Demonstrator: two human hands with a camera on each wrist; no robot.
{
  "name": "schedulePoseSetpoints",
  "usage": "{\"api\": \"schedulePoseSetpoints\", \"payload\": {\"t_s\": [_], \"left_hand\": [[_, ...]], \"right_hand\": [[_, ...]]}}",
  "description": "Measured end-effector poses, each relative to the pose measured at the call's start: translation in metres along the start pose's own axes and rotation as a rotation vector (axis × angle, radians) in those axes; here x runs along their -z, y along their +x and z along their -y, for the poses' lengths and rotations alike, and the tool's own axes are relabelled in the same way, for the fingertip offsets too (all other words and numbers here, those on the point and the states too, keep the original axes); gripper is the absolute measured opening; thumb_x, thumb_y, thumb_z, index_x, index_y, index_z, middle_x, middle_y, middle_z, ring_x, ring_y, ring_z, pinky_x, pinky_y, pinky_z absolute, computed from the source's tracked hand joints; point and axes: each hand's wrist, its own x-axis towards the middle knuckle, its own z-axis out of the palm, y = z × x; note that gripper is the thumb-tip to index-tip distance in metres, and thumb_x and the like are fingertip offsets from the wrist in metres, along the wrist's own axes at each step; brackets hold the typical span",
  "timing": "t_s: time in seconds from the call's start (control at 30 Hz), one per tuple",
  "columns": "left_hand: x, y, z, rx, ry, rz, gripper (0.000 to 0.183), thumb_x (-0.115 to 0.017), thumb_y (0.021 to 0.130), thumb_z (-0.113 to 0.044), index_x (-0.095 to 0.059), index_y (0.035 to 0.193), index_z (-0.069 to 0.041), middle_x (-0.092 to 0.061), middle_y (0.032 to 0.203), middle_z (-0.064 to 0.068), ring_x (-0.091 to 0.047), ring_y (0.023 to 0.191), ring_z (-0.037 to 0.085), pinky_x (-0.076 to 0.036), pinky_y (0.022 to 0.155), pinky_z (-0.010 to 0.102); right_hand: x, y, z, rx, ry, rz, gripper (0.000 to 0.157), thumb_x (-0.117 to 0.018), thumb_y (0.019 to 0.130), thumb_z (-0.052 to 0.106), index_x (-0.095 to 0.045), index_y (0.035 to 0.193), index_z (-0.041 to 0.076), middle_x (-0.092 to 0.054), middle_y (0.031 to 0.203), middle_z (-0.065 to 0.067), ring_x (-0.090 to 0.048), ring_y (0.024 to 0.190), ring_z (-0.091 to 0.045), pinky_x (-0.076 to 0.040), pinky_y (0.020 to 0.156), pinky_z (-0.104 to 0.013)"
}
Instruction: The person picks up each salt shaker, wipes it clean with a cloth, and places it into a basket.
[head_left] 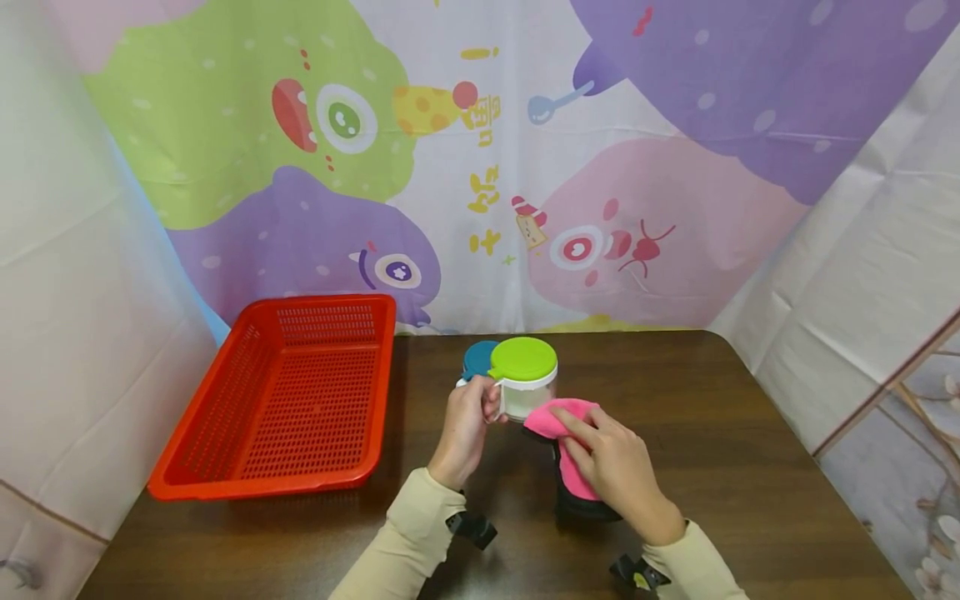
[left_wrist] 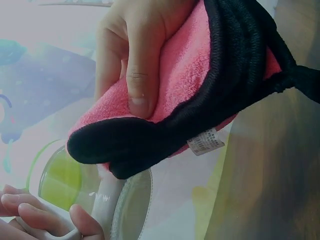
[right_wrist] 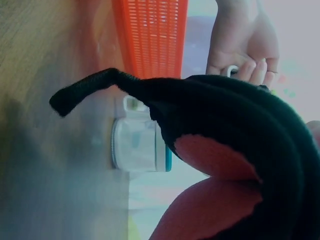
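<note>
My left hand [head_left: 465, 429] grips the handle of a clear jar [head_left: 521, 402] with a bright green lid [head_left: 524, 358], held up off the table. In the right hand [head_left: 617, 467] is a pink cloth [head_left: 576, 477] with black edging, pinched and folded, its upper part against or just in front of the jar's lower side. The left wrist view shows the right thumb pressing on the fluffy pink face, with a white tag [left_wrist: 206, 142] at the black edge. Behind the green-lidded jar stands a second clear jar [right_wrist: 137, 145] with a blue lid [head_left: 478, 358], partly hidden.
A red perforated plastic basket [head_left: 384, 392] stands on the left part of the dark wooden table [head_left: 720, 450]. A cartoon-printed curtain [head_left: 510, 167] hangs behind the table's back edge, with pale cloth on both sides.
</note>
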Motion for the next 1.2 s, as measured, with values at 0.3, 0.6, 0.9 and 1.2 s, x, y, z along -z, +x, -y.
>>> {"api": "schedulePoseSetpoints", "payload": {"t_s": [0.3, 0.6, 0.9, 1.2], "left_hand": [[0.0, 0.0, 0.0, 0.009, -0.017, 0.01, 0.027, -0.037, 0.091, -0.009, -0.042, 0.064, -0.009, -0.034, 0.054, -0.005, -0.032, 0.051, 0.012, -0.04, 0.057, 0.027], [0.0, 0.0, 0.002, 0.007, -0.007, 0.022, 0.028, -0.036, 0.091, -0.008, -0.041, 0.063, -0.01, -0.034, 0.054, -0.005, -0.032, 0.051, 0.011, -0.041, 0.056, 0.027], [0.0, -0.001, 0.003, 0.011, 0.017, 0.04, 0.026, -0.035, 0.09, -0.007, -0.041, 0.065, -0.009, -0.034, 0.055, -0.004, -0.033, 0.052, 0.012, -0.042, 0.056, 0.026], [-0.001, -0.001, 0.004, 0.006, 0.034, 0.043, 0.028, -0.036, 0.091, -0.007, -0.041, 0.064, -0.009, -0.035, 0.054, -0.005, -0.034, 0.052, 0.011, -0.043, 0.055, 0.025]], "right_hand": [[0.007, 0.004, -0.003, -0.008, 0.018, -0.014, 0.042, -0.082, 0.071, 0.013, -0.074, 0.113, 0.016, -0.051, 0.075, 0.0, -0.036, 0.055, -0.008, -0.033, 0.05, -0.022], [0.015, 0.01, -0.002, 0.005, 0.036, -0.047, 0.042, -0.08, 0.072, 0.01, -0.073, 0.113, 0.016, -0.05, 0.075, 0.0, -0.034, 0.056, -0.007, -0.032, 0.051, -0.022], [0.023, 0.016, 0.001, 0.01, 0.033, -0.059, 0.043, -0.08, 0.072, 0.01, -0.073, 0.114, 0.016, -0.049, 0.073, -0.001, -0.033, 0.057, -0.007, -0.03, 0.05, -0.021], [0.028, 0.021, 0.003, 0.032, 0.032, -0.091, 0.043, -0.079, 0.072, 0.009, -0.072, 0.113, 0.017, -0.052, 0.075, -0.003, -0.035, 0.056, -0.008, -0.032, 0.049, -0.023]]}}
